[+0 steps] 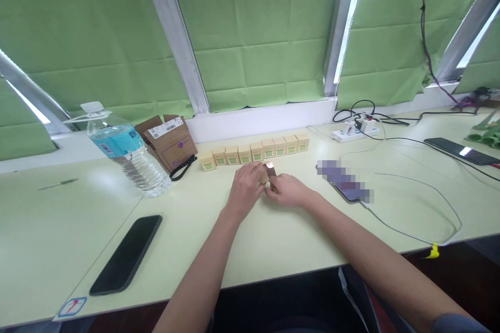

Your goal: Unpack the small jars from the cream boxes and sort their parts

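Note:
Both of my hands meet at the middle of the pale green table (273, 239), closed together on a small tan box (269, 171) with an open flap. My left hand (245, 189) wraps the box's left side. My right hand (288, 190) pinches its right side. Just behind them stands a row of several small tan boxes with green labels (255, 152), side by side, apart from my hands.
A water bottle (127, 150) stands at the left, with a brown cardboard box (169, 141) and a black cable beside it. A black phone (127, 254) lies front left. A blurred phone (346, 183) on a white cable, a power strip (353, 132) and another dark phone (457, 150) lie at the right.

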Demonstrator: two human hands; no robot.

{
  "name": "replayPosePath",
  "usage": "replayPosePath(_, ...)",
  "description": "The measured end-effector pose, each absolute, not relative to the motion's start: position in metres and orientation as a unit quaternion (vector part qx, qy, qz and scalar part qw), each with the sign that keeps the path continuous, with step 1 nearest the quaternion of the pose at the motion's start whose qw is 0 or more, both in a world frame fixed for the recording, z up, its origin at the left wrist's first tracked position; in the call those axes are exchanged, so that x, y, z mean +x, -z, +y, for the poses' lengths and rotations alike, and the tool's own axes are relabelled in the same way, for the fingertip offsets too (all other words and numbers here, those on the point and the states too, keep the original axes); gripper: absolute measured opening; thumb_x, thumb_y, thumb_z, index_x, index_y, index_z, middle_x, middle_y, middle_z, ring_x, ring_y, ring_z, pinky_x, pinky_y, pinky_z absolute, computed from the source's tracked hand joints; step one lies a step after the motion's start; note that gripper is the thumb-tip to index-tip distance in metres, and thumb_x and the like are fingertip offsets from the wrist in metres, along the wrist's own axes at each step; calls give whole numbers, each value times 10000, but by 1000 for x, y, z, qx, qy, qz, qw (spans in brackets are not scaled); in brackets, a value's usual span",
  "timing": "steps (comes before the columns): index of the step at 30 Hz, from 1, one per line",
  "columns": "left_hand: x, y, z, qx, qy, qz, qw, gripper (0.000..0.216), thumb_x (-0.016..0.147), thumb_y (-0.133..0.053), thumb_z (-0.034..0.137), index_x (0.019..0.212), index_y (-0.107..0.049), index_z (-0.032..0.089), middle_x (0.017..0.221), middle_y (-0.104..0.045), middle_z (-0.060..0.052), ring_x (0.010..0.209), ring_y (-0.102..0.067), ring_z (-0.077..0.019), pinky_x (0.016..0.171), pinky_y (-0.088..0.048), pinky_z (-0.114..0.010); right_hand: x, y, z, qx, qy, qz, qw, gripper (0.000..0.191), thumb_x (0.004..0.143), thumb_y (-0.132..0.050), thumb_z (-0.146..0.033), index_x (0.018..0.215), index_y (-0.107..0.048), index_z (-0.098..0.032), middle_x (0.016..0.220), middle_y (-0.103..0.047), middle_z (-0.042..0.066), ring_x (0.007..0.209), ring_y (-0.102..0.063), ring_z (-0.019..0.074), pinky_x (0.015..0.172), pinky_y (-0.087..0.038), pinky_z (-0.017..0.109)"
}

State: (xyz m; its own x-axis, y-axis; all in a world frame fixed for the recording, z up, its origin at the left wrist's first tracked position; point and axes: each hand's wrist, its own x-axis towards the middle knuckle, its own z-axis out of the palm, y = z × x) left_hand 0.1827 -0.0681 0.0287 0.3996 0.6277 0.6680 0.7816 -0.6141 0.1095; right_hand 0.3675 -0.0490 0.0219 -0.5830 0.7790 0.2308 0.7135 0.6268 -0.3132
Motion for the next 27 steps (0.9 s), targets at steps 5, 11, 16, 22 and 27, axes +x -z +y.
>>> replayPosePath(5,184,-29,-68,-826,344,-429,122,436,851,-611,113,1248,-513,265,1316,-611,-89,1240,-559,-276,1009,-448,-447,367,-22,-48,-430,-92,-880,178,168,952,-524,-322,928,-615,-182,803,-741,74,686,-664,226,573,-350,298)
replayPosePath(11,182,-27,-65,-821,333,-450,115,427,850,-605,122,1240,-513,268,1311,-613,-86,1226,-566,-279,996,-445,-445,368,-28,-51,-425,-111,-872,216,137,949,-515,-299,1011,-592,-204,857,-763,42,715,-675,220,577,-326,286)
replayPosePath(16,180,-24,-62,-813,337,-462,109,476,832,-633,131,1271,-504,264,1309,-618,-92,1228,-566,-291,997,-442,-448,367,-32,-52,-418,-121,-866,248,133,960,-492,-282,1044,-578,-226,877,-770,13,709,-679,200,591,-324,273)
replayPosePath(22,179,-22,-60,-810,342,-465,106,469,847,-653,180,1284,-502,256,1270,-642,-90,1200,-585,-281,967,-447,-434,367,-31,-50,-417,-125,-853,287,138,956,-492,-283,1054,-581,-244,885,-764,-7,710,-668,182,617,-335,263)
replayPosePath(27,174,-19,-55,-795,357,-482,94,501,837,-659,164,1305,-503,251,1242,-652,-83,1204,-581,-273,987,-443,-430,369,-31,-50,-419,-128,-834,335,136,954,-492,-319,1020,-575,-234,862,-740,-2,659,-631,151,618,-348,251)
